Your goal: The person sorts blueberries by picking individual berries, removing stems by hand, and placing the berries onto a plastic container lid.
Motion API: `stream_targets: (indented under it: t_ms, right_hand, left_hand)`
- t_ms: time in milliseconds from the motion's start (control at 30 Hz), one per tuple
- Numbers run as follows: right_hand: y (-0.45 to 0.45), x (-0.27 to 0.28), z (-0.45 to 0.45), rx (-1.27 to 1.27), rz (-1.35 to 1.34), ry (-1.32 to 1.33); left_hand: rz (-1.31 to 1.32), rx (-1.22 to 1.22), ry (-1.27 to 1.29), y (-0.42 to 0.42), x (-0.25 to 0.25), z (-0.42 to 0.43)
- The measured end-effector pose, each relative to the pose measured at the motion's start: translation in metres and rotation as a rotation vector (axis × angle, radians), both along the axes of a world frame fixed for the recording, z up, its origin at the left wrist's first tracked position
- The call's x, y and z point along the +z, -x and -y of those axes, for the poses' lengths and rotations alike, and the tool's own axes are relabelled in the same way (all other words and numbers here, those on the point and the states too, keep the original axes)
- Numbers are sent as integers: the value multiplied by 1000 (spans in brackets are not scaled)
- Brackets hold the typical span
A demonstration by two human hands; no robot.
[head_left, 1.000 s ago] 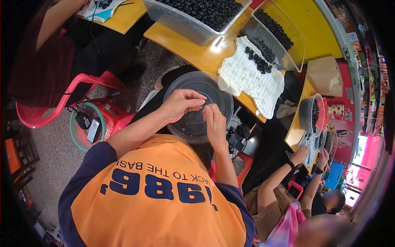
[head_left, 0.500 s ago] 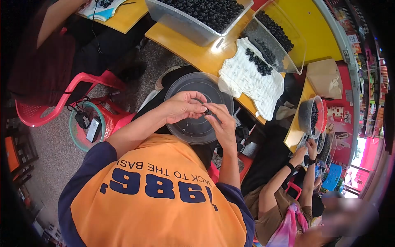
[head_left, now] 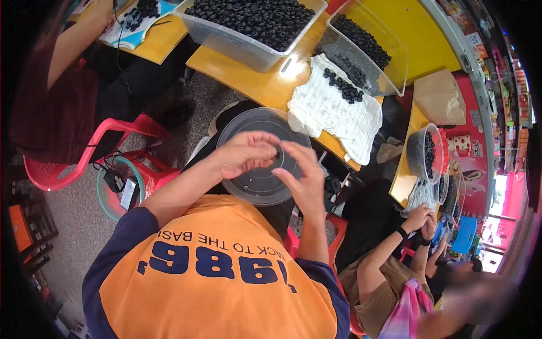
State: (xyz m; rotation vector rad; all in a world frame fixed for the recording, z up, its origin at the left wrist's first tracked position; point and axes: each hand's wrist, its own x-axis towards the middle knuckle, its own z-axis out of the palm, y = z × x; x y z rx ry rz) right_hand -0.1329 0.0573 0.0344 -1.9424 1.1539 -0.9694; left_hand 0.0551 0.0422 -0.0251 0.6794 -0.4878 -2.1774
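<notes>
My left hand [head_left: 248,155] is over a round clear plastic tub [head_left: 228,183] at my lap. Its fingers are curled with the thumb pressed against them, and whatever they may hold is hidden. Just to the right, my right hand [head_left: 305,175] has its thumb and fingers apart, with nothing visible between them. The two hands are close together at the fingertips. On the table ahead lies a white patterned cloth [head_left: 307,104], which looks like a small garment, bearing a cluster of small black round pieces [head_left: 343,86].
A large clear bin [head_left: 226,48] full of black pieces and a second clear bin [head_left: 395,79] stand on the yellow table [head_left: 226,65]. To the left are a person's arm [head_left: 82,48], a pink chair [head_left: 45,169] and a basket [head_left: 107,198]. A co-worker's hands [head_left: 420,220] are at right.
The fingertips met around a small black piece earlier; now the hands have parted slightly. My right thumb and fingers have spread, and the piece is no longer visible. The co-worker's hands have lowered.
</notes>
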Motion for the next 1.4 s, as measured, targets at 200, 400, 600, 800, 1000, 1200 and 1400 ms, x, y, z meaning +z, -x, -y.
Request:
stream_targets:
  t_ms: [200,400,600,800,1000,1200,1400]
  right_hand:
    - [27,178,-44,425,-92,520]
    - [41,210,-65,157,-466,501]
    - [76,83,20,-513,55,351]
    - [132,-19,4,-780,87,-52]
    - [154,-42,-9,-896,76,-214]
    - [163,-44,51,-731,-296,148]
    - [164,-76,88,-669,-531,201]
  left_hand:
    - [718,436,718,-35,84,87]
    - [1748,782,1419,-46,119,147]
    - [1355,167,1278,48,62,152]
    - [1340,183,1226,110,3,227]
    - [1472,159,1239,136,-26,251]
    - [1454,167,1247,141,-41,257]
    - [1264,278,1058,133,-26,239]
